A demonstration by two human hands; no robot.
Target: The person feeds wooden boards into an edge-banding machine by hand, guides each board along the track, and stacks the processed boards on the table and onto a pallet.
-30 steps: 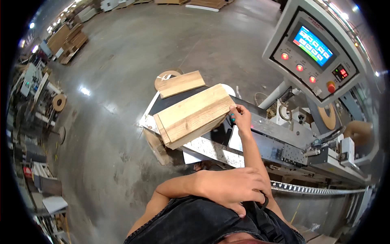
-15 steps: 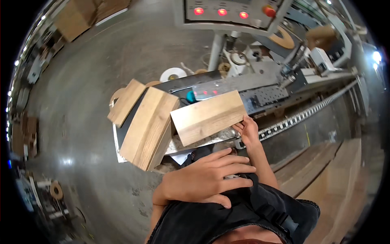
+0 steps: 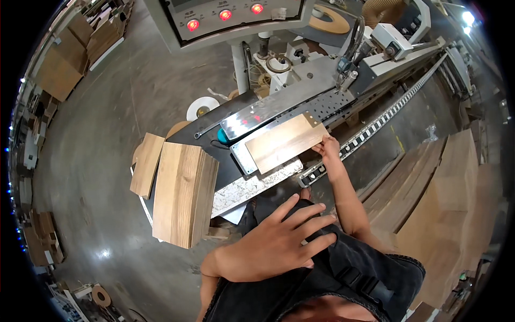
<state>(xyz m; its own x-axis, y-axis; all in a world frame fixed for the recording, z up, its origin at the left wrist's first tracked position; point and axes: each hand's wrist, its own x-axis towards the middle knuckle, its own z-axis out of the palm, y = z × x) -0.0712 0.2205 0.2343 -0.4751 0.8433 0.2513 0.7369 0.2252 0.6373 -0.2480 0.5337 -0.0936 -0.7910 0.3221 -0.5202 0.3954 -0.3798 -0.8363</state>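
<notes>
A light wooden board [image 3: 284, 144] lies over the metal plate of the machine bed, slanting up toward the right. My right hand [image 3: 329, 149] pinches its right end, thumb on top, with the other fingers partly hidden at the edge. In front of my dark apron hovers my left hand [image 3: 279, 239], back upward, its fingers spread and nothing in it. Left of the held board stands a stack of similar wooden boards [image 3: 179, 193]. Another narrow board [image 3: 146, 166] leans at that stack's left side.
A control panel [image 3: 230, 33] with red lit buttons hangs over the far side. The perforated machine bed [image 3: 327, 102] and a chain-like rail [image 3: 375, 121] run away to the right. Long wooden panels [image 3: 413, 188] are piled at my right. A white reel [image 3: 203, 109] sits behind the dark table.
The board in my right hand has moved farther onto the machine bed, away from the stack. My left hand stays before my body with fingers more spread. The whole view has turned.
</notes>
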